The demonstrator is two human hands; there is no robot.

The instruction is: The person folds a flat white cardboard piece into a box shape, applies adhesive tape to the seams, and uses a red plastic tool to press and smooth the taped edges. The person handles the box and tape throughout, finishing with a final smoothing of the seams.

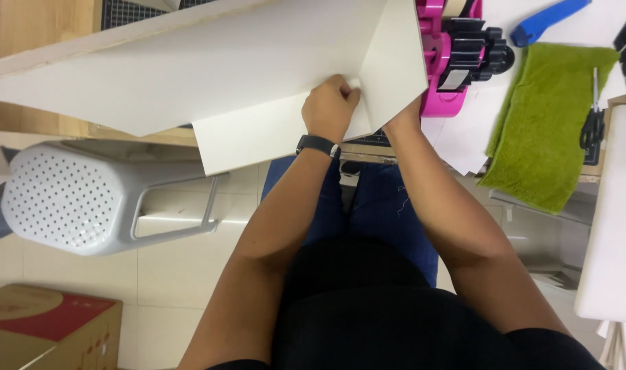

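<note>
White card sheet (210, 75), centre top across the desk edge, one fold raised at 1 o'clock; left hand (330, 106) fingers pinched on crease, right hand hidden beneath, grip untellable; pink tape dispenser (440, 62) at 2 o'clock, unused.

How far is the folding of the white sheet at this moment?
Done: the white cardboard sheet already has one flap bent along a crease. In hand: the left hand presses as a fist on that crease; the right hand is hidden under the flap. Left: the rest of the sheet looks flat and unfolded. The pink tape dispenser beside it stands untouched.
</note>
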